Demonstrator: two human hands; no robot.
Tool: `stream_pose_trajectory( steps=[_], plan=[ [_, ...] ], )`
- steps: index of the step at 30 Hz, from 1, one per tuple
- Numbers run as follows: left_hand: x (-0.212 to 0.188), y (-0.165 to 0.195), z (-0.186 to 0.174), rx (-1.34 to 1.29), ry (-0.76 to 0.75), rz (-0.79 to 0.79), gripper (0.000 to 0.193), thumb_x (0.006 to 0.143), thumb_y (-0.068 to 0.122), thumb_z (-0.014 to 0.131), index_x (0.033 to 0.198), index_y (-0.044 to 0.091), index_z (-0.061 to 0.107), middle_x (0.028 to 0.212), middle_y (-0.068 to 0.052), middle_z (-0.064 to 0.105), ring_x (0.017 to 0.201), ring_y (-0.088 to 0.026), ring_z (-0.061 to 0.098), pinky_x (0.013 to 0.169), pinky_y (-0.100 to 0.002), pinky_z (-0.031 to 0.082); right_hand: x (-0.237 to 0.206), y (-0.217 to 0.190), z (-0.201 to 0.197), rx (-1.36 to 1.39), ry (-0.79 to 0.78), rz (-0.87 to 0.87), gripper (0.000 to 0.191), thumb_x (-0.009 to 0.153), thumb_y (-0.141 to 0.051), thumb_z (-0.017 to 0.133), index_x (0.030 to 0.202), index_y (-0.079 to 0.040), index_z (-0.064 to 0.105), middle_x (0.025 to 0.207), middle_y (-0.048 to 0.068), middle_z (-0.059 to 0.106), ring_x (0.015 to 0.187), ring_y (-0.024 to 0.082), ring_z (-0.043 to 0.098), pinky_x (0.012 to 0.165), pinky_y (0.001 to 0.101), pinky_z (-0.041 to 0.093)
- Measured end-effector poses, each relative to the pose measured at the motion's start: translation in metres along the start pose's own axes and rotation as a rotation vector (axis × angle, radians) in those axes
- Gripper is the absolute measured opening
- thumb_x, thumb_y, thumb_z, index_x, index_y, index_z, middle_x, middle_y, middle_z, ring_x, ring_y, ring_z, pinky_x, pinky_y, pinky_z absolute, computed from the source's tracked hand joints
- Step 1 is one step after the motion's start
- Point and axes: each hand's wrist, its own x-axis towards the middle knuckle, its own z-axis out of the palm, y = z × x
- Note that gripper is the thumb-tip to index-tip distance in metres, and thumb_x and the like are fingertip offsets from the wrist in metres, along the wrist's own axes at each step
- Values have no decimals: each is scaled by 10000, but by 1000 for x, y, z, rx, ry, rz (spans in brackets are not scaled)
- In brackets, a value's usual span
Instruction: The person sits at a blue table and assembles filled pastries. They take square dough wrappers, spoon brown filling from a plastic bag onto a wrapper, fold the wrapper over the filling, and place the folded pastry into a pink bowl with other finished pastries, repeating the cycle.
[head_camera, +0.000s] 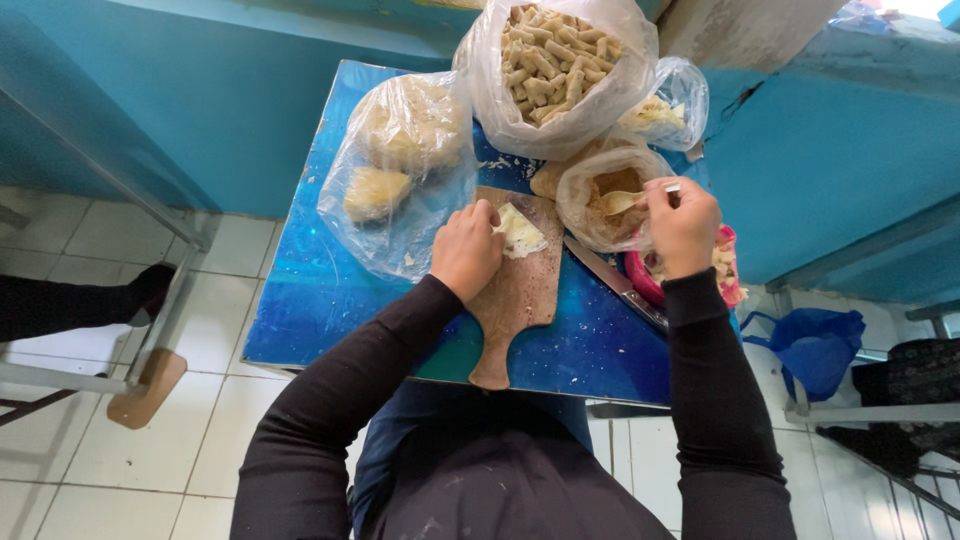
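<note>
My left hand (466, 248) rests on a wooden cutting board (520, 300) and pinches the edge of a flat pale piece of dough (522, 233) lying on it. My right hand (683, 224) grips the handle of a spoon (622, 200), whose bowl dips into a clear bag of brownish crumbly filling (605, 215). The board lies on a small blue table (330, 290).
A big bag of small rolled pastries (550, 60) stands at the back. A bag of dough sheets (400, 160) lies to the left, a smaller bag (668, 108) to the right. A knife (615, 285) and a pink bowl (650, 280) sit beside the board.
</note>
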Motion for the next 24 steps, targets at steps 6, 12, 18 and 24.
stream_pose_trajectory(
  steps=[6, 12, 18, 24],
  plan=[
    [0, 2, 0, -48, -29, -49, 276, 856, 163, 703, 1087, 93, 569, 948, -125, 658, 940, -355, 643, 781, -483, 501, 6, 10, -7, 315, -1, 79, 155, 1016, -120, 672, 970, 19, 725, 841, 49, 745, 742, 87, 701, 700, 233, 524],
    [0, 3, 0, -74, -16, -43, 248, 899, 141, 663, 1126, 86, 580, 963, -135, 681, 945, -367, 651, 807, -483, 507, -8, -5, -2, 432, -5, 109, 140, 1046, -104, 650, 1014, 9, 725, 853, 54, 745, 724, 72, 591, 680, 233, 441],
    [3, 5, -2, -150, -3, -64, 231, 907, 114, 635, 1128, 67, 586, 917, -126, 701, 910, -365, 670, 806, -479, 516, -41, -39, 42, 467, -154, 11, 153, 1051, -133, 631, 1030, -3, 711, 864, 55, 744, 787, 83, 681, 736, 237, 526],
    [4, 6, -5, -207, 21, -64, 235, 904, 88, 622, 1134, 51, 589, 925, -143, 701, 879, -368, 686, 785, -470, 531, -59, -63, 55, 191, -219, -95, 149, 1039, -146, 645, 1071, -23, 723, 853, 76, 769, 769, 106, 698, 698, 270, 533]
  ],
)
